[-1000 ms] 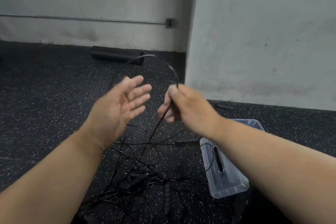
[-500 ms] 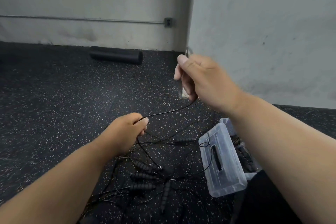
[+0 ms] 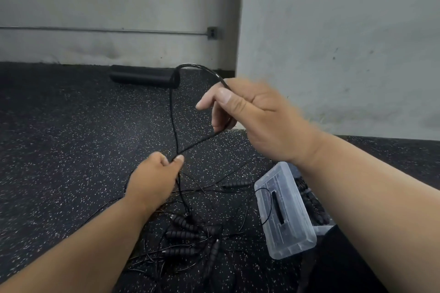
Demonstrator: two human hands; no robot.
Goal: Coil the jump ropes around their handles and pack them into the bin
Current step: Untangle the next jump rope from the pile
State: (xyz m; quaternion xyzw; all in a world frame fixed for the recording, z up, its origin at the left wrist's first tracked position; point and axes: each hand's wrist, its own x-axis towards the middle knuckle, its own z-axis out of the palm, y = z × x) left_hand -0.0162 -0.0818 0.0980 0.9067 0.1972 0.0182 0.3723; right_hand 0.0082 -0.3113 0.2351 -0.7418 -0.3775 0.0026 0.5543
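left hand (image 3: 159,168): low centre of the frame, forearm coming in from the lower left; thumb and fingers are curled in a pinch on the rope (image 3: 172,112) where two strands cross, likely to anchor the base of a loop.
right hand (image 3: 252,112): centre right, raised above the left, forearm entering from the lower right; fingers are curled round the rope, forefinger pointing left and thumb lying along the top. the edges are blurred.
loop: the rope leaves the top of the right hand, arcs up and left, drops to the left-hand pinch, then runs back up to the underside of the right hand. holding it off the floor (image 3: 71,138) seems meant to keep this strand free of the tangle while a coil is shaped.
handles: no handle is visible in either hand, so i cannot tell whether the winding has a core yet.
pile (image 3: 190,235): ribbed black handles and thin loose cord lie knotted together on the floor, lower centre, just beside the bin; one more handle (image 3: 235,183) lies apart, above them.
bin (image 3: 285,211): clear plastic, lower right on the floor, partly behind the right forearm; dark coiled ropes appear to be inside already.
progress: judged early to middle, with most ropes unwound.
background: a black roller (image 3: 142,76) lies by the wall (image 3: 107,2), upper centre.
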